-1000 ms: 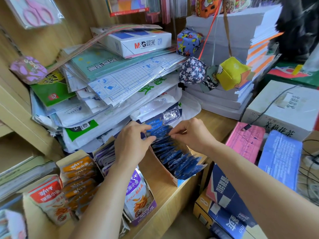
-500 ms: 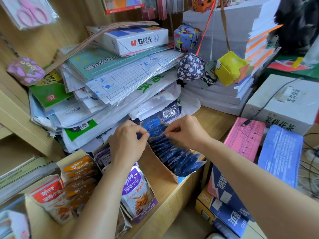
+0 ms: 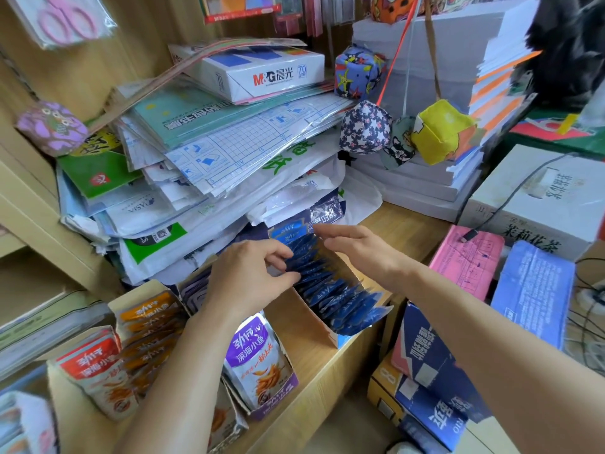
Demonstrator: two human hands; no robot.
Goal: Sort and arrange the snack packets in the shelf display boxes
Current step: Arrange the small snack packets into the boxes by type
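Through the head camera, the row of blue snack packets (image 3: 330, 290) stands on edge in its cardboard display box (image 3: 312, 324), fanned from the back of the box to its open front, where the last few lean out over the lip. The box sits on the wooden tabletop (image 3: 322, 367), right of the purple packets (image 3: 258, 365), the orange packets (image 3: 147, 329) and the red packets (image 3: 91, 365), each in a box of its own.

Half a second ago both hands were pinching the rearmost blue packets. Now the right hand (image 3: 360, 253) has let go: its fingers lie straight and flat just over the back of the row, its grip released. The left hand (image 3: 248, 280) has slackened too. Its fingers are loosely curled, a gap shows between forefinger and thumb, and the thumb tip rests against the packets' edge, with nothing visibly held.

That reading suggests the blue row is seated and this box is about done. What likely remains is a pat to square the leaning front packets, then attention to the neighbouring boxes. The slumped stack of paper packs (image 3: 209, 152) behind crowds the box's back end.
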